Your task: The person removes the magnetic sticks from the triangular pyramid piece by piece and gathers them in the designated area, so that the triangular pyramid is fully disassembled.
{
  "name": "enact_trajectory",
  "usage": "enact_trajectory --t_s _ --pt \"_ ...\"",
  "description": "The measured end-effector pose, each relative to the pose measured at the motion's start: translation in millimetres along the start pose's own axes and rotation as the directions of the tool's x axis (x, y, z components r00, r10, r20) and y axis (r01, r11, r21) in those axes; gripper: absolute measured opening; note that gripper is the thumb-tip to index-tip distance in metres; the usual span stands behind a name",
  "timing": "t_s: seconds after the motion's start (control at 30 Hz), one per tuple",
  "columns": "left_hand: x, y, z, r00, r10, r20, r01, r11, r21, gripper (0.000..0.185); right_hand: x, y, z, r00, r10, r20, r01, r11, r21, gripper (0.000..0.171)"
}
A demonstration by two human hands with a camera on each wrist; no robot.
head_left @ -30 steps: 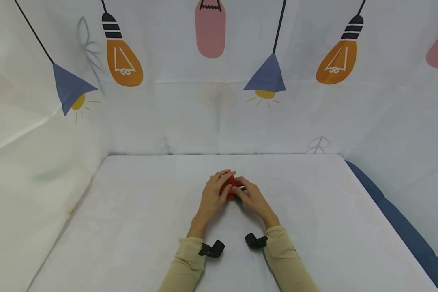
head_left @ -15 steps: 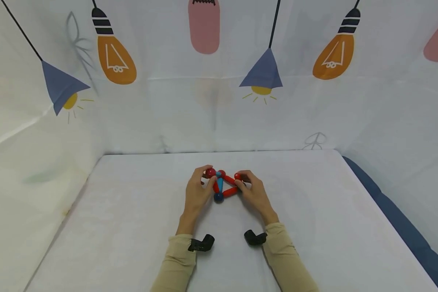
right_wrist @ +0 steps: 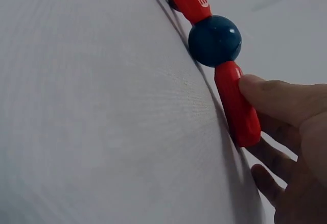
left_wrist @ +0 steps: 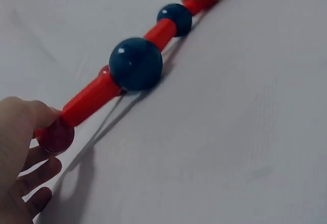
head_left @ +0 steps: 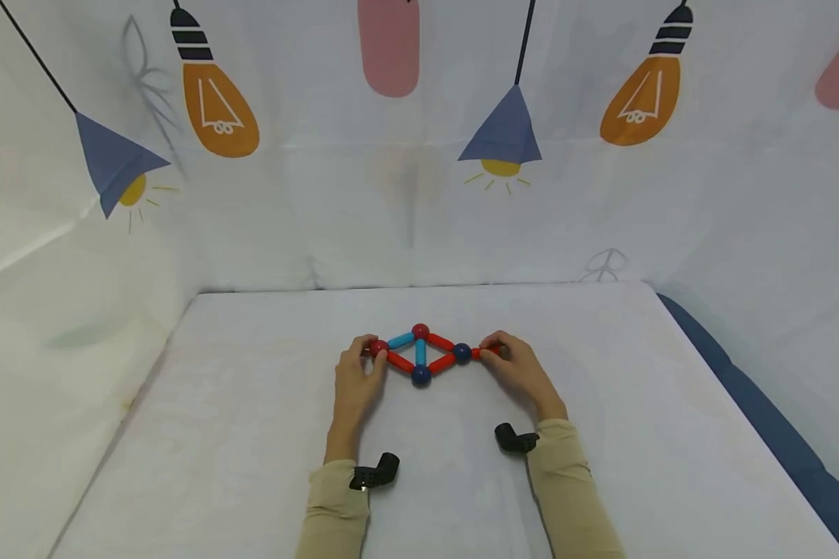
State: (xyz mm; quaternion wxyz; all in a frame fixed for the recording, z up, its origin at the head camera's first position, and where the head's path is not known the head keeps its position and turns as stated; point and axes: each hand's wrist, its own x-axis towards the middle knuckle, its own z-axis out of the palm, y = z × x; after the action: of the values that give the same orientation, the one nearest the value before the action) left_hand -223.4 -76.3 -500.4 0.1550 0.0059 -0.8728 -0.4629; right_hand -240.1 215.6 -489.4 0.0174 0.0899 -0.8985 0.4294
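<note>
A toy (head_left: pixel 421 353) of rods and balls lies flat on the white counter (head_left: pixel 252 435), near its middle, in the head view. It forms a diamond: a red ball (head_left: pixel 420 331) at 12 o'clock, a dark blue ball (head_left: pixel 421 376) at 6, a dark red ball (head_left: pixel 378 348) at 9 and a blue ball (head_left: pixel 462 352) at 3. Red and light blue rods join them, with a light blue rod (head_left: pixel 420 353) running upright through the centre.

The left hand (head_left: pixel 353 380) pinches the dark red ball at the 9 o'clock corner, thumb and fingers curled round it. The right hand (head_left: pixel 520 367) pinches a short red rod (head_left: pixel 485 352) that sticks out from the 3 o'clock ball, thumb on top and fingers under it.

A cloth (head_left: pixel 419 194) printed with lamps hangs at 12 o'clock behind the counter.
</note>
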Motion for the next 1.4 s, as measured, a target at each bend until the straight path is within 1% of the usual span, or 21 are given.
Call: enact_trajectory --t_s 0.07,0.17,0.3,0.37,0.47,0.53,0.6,0.7,0.73,0.77,0.83,0.97,1.07,1.17,1.23,1.27,1.33,1.4 --pt "-1.2 -0.3 2.4 1.000 -0.013 -0.021 0.013 1.000 0.004 0.033 0 -2 -1 0.999 0.004 0.035 -0.004 1.000 -0.003 0.015" --pt "-1.9 -1.7 6.6 0.999 -0.017 -0.047 0.019 0.999 0.030 0.032 0 -8 2 0.999 -0.037 0.027 0.038 0.999 -0.014 0.018" --pt "-2.1 -3.9 10.6 0.998 -0.022 -0.054 0.025 0.998 0.061 0.031 5 -25 13 0.988 -0.156 -0.011 0.155 0.986 -0.057 0.020" --pt "-2.6 -4.6 11.8 0.998 -0.032 -0.048 0.035 0.997 0.066 0.031 12 -38 21 0.977 -0.214 0.007 0.214 0.973 -0.090 0.022" --pt "-3.7 -4.8 12.0 0.998 -0.043 -0.041 0.046 0.997 0.067 0.032 26 -56 37 0.942 -0.323 0.086 0.333 0.929 -0.160 0.026" --pt "-4.3 -4.7 11.4 0.998 -0.046 -0.040 0.048 0.997 0.060 0.032 36 -67 48 0.919 -0.358 0.163 0.387 0.900 -0.203 0.029" --pt "-4.9 -4.4 10.2 0.998 -0.054 -0.038 0.056 0.997 0.053 0.031 46 -77 57 0.900 -0.361 0.243 0.418 0.872 -0.253 0.031" --pt "-4.4 -3.8 8.6 0.997 -0.066 -0.039 0.068 0.997 0.038 0.029 57 -85 67 0.887 -0.314 0.339 0.428 0.836 -0.343 0.032" --pt "-3.6 -3.4 8.2 0.997 -0.063 -0.043 0.064 0.997 0.032 0.029 60 -87 69 0.885 -0.303 0.354 0.429 0.824 -0.369 0.031" --pt "-2.5 -2.8 7.8 0.997 -0.054 -0.046 0.055 0.998 0.027 0.028 63 -88 71 0.886 -0.297 0.356 0.428 0.819 -0.383 0.030" --pt "0.6 -1.7 7.3 0.998 -0.032 -0.051 0.033 0.999 0.021 0.028 67 -89 72 0.894 -0.299 0.333 0.423 0.808 -0.410 0.027" --pt "6.3 -0.1 5.2 0.998 -0.008 -0.057 0.010 1.000 0.027 0.027 74 -86 73 0.914 -0.305 0.267 0.395 0.822 -0.411 0.025" --pt "7.4 -1.7 3.6 0.998 -0.019 -0.053 0.020 0.999 0.036 0.028 74 -84 73 0.925 -0.294 0.239 0.373 0.824 -0.427 0.031" --pt "6.5 -5.6 3.8 0.999 -0.025 -0.043 0.026 0.999 0.033 0.027 66 -85 74 0.933 -0.313 0.180 0.360 0.833 -0.420 0.034" --pt "5.3 -7.7 4.9 0.999 -0.025 -0.042 0.026 0.999 0.029 0.027 56 -86 74 0.931 -0.336 0.143 0.365 0.842 -0.396 0.032" --pt "4.7 -8.1 5.4 0.999 -0.023 -0.043 0.024 0.999 0.028 0.027 50 -87 74 0.929 -0.343 0.141 0.371 0.842 -0.391 0.030" --pt "4.2 -8.4 5.9 0.999 -0.016 -0.047 0.017 1.000 0.026 0.027 40 -87 76 0.922 -0.346 0.172 0.386 0.838 -0.387 0.027" --pt "4.2 -8.5 6.3 0.999 -0.011 -0.052 0.012 1.000 0.029 0.027 33 -87 78 0.915 -0.338 0.219 0.400 0.820 -0.409 0.028"
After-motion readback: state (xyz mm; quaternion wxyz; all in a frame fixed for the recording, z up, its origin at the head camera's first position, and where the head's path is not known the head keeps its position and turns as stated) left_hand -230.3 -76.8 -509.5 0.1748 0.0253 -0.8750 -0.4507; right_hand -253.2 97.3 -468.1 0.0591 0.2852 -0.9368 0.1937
